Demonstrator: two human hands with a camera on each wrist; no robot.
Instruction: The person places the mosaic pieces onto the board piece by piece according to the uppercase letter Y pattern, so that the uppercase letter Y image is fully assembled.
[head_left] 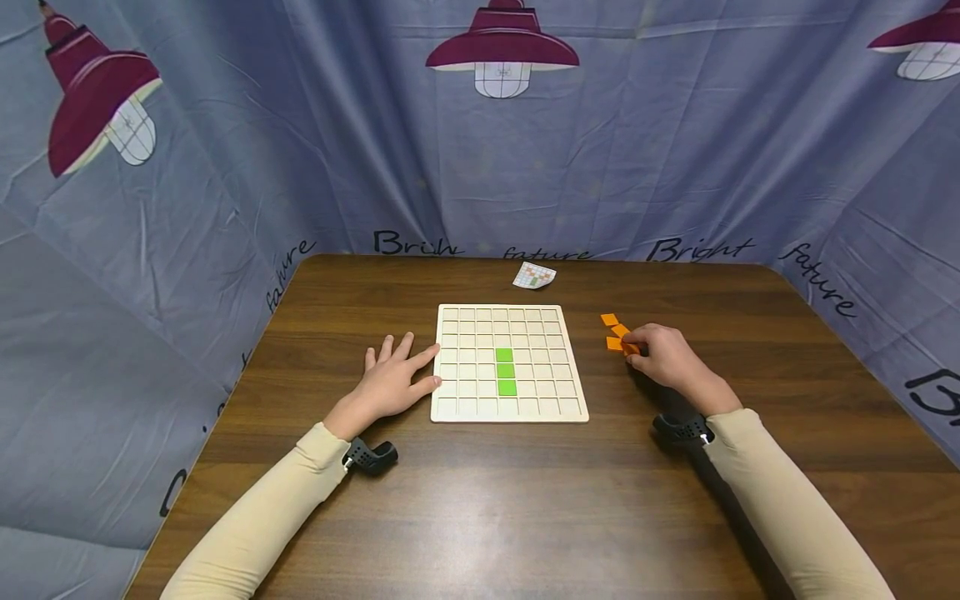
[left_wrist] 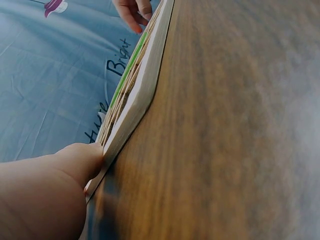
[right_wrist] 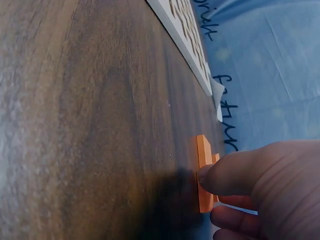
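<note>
A pale wooden grid board lies on the table, with three green square tiles in a column in its cells. Flat beside the board's left edge is my left hand, its fingers spread. Its thumb and index finger touch the rim. Off to the board's right, my right hand is at a small group of orange square tiles. In the right wrist view, its thumb presses against an orange tile low at the tabletop, with the other fingers curled behind.
A small paper card printed with a coloured grid lies behind the board near the table's far edge. The dark wooden table is bounded at the back and sides by a blue printed curtain.
</note>
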